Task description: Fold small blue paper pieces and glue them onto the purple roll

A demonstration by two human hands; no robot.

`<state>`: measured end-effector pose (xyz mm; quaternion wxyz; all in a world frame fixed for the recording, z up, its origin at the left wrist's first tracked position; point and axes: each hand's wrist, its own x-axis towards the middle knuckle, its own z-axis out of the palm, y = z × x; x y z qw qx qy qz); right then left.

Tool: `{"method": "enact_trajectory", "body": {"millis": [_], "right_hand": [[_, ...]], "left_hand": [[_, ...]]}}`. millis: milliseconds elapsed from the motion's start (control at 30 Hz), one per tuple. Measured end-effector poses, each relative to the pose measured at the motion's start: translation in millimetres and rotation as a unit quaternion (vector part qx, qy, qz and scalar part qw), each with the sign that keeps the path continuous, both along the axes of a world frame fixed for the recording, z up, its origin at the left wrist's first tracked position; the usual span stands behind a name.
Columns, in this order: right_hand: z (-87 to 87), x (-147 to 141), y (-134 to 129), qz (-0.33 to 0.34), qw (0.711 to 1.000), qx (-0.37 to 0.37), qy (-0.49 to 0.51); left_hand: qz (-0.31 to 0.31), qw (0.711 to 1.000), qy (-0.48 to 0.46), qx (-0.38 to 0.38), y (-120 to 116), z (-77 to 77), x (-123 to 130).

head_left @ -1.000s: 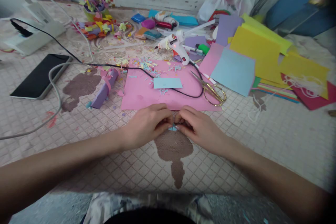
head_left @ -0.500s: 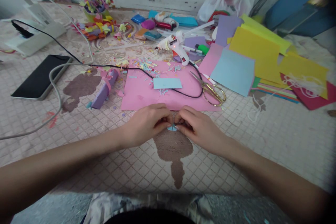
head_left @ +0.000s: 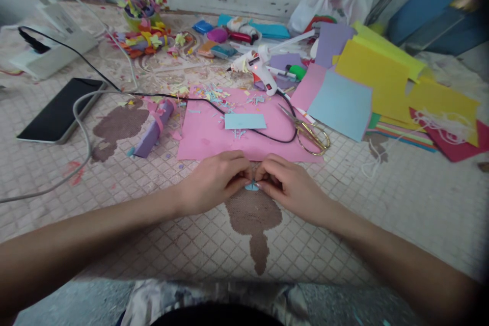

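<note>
Between my fingertips is a small light-blue paper piece, with a thin slit or fold line in its middle. My left hand pinches its left side and my right hand its right side, so the fingers hide most of it. Just beyond my hands lies a pink sheet. On that sheet rest a light-blue paper strip, small paper clippings and, at the right, gold-handled scissors.
A white glue gun stands behind the pink sheet, its black cord crossing it. Left are a phone, a purple paper roll and a power strip. Coloured sheets are piled at right; a flower pot sits behind.
The whole view has shifted very slightly. Both hands keep their pinch on the blue paper piece in nearly the same place.
</note>
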<state>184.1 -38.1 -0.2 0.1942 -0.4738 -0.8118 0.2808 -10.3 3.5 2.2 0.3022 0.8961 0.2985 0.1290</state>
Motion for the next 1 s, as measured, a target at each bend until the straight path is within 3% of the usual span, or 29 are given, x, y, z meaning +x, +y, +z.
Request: {"method": "enact_trajectory", "body": {"millis": [1000], "right_hand": [[-2.4, -3.2, -2.1, -0.006, 0.999, 0.011, -0.053]], "left_hand": [[0.000, 0.999, 0.014, 0.041, -3.0, -2.1, 1.6]]}}
